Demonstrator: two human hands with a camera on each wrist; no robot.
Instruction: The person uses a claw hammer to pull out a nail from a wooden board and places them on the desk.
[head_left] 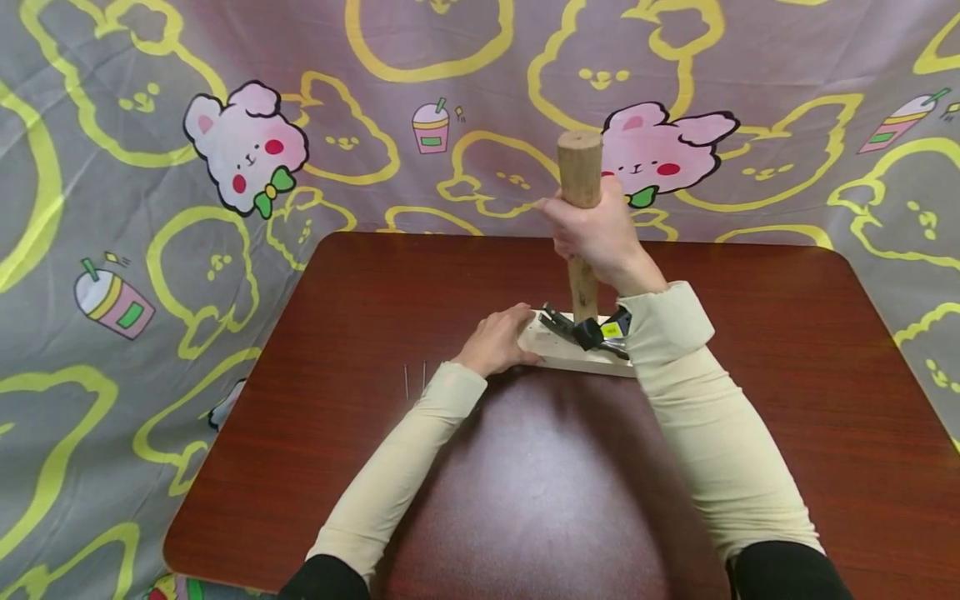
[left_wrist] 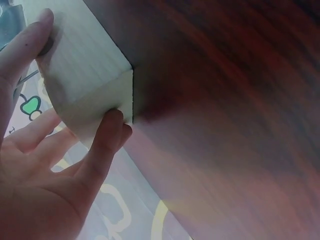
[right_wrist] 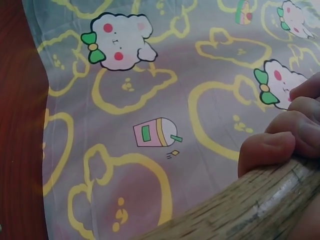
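Cartoon-printed fabric (head_left: 491, 104) hangs behind the reddish-brown table (head_left: 390, 287), where my left hand (head_left: 495, 340) grips the left end of a pale wooden board (head_left: 562, 358) whose long axis runs left to right. My right hand (head_left: 598, 232) has its fingers curled round the upright wooden handle (head_left: 581, 171) of a claw hammer (head_left: 588, 335), its claw end turned along the board toward my left fingers, which are spread about that end; two nails (head_left: 407, 382) lie farther left, nearer my left hand.
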